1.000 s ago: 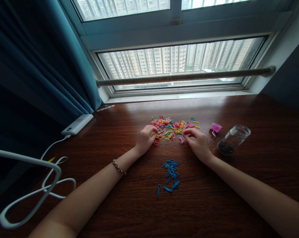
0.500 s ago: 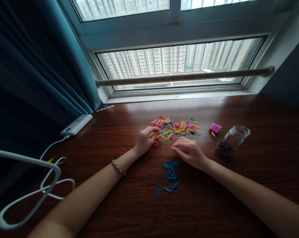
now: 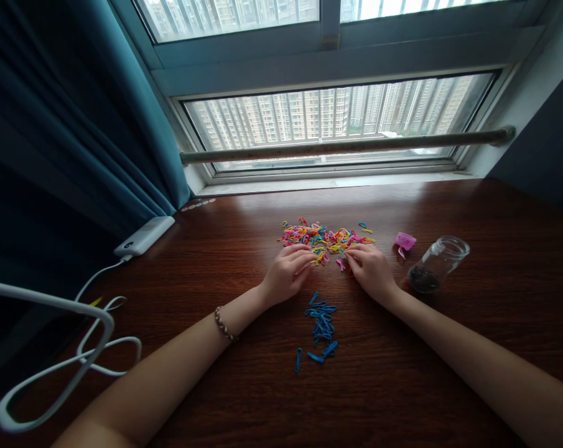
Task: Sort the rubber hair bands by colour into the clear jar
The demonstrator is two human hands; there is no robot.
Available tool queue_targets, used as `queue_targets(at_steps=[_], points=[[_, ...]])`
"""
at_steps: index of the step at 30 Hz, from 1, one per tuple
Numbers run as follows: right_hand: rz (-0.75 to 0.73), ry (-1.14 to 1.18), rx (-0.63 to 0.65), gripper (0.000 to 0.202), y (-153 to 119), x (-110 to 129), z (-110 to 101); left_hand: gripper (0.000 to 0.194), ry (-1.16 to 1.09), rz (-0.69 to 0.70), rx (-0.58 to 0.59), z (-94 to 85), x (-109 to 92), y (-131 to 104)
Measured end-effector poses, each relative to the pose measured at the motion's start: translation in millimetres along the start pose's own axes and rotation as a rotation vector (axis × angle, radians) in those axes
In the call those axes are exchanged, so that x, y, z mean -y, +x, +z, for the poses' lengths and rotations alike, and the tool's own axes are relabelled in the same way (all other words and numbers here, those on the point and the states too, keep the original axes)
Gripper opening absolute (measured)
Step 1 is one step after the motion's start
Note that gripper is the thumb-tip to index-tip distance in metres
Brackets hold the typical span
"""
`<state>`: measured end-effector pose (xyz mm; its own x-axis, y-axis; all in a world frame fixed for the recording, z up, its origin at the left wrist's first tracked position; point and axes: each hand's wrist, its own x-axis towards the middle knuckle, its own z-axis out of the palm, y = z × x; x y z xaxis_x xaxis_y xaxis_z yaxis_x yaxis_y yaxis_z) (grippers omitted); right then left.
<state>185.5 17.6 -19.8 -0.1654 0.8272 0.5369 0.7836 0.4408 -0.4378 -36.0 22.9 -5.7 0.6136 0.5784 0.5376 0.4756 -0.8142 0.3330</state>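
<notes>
A loose pile of small multicoloured bands [image 3: 328, 238] lies on the brown wooden table [image 3: 234, 386]. My left hand [image 3: 288, 272] is at the pile's near left edge, fingers bent close together; what they hold, if anything, is too small to name. At the near right edge my right hand [image 3: 369, 269] has its fingertips pinched at the bands, and their contents cannot be made out. Between my hands lies a pink band [image 3: 340, 264]. Nearer me is a separate group of blue bands [image 3: 323, 323], with one blue band [image 3: 298, 359] apart at its lower left.
A glass jar [image 3: 437, 264] with dark contents leans at the right, beside a pink plastic piece [image 3: 405, 241]. At the left are a white power strip [image 3: 144, 237] and a looped white cable [image 3: 52, 298]. A blue curtain and a barred window stand behind.
My left hand has moved right and slightly nearer me. My right hand has moved forward and right to the pile. Another blue band now lies at the top of the blue group.
</notes>
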Motion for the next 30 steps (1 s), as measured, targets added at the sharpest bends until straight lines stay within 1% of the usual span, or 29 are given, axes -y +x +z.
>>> queue_targets(at_steps=[3,6,11,17,21,23,25,27,28,30], points=[[-0.002,0.136,-0.081,0.021,0.0,3.5,0.1,0.03,0.082,-0.111,0.084,3.4,7.7,3.0],[-0.018,0.226,-0.128,0.02,-0.9,9.7,-2.2,0.033,0.118,-0.192,0.164,7.8,10.8,3.1],[-0.036,0.305,-0.148,0.018,-2.4,18.1,-6.5,0.033,0.135,-0.244,0.165,10.6,13.7,1.5],[-0.063,0.329,-0.13,0.017,-2.7,19.0,-5.8,0.03,0.163,-0.244,0.153,11.4,15.0,1.0],[-0.048,0.362,-0.139,0.016,-2.8,20.7,-7.7,0.028,0.138,-0.243,0.117,11.1,16.0,1.6],[-0.016,0.409,-0.137,0.015,-2.3,21.9,-9.2,0.026,0.09,-0.237,0.068,9.9,17.1,2.2],[0.028,0.495,-0.121,0.014,-1.3,23.3,-10.4,0.023,0.023,-0.24,-0.004,7.9,18.2,2.4],[0.057,0.624,-0.06,0.012,-0.4,25.7,-11.2,0.018,-0.025,-0.273,-0.086,5.9,19.1,2.0],[0.057,0.693,-0.008,0.011,-0.3,27.7,-11.5,0.015,-0.037,-0.304,-0.124,5.0,19.4,1.6],[0.012,0.814,0.15,0.011,-1.7,33.2,-12.6,0.01,-0.045,-0.374,-0.188,3.9,20.0,0.9]])
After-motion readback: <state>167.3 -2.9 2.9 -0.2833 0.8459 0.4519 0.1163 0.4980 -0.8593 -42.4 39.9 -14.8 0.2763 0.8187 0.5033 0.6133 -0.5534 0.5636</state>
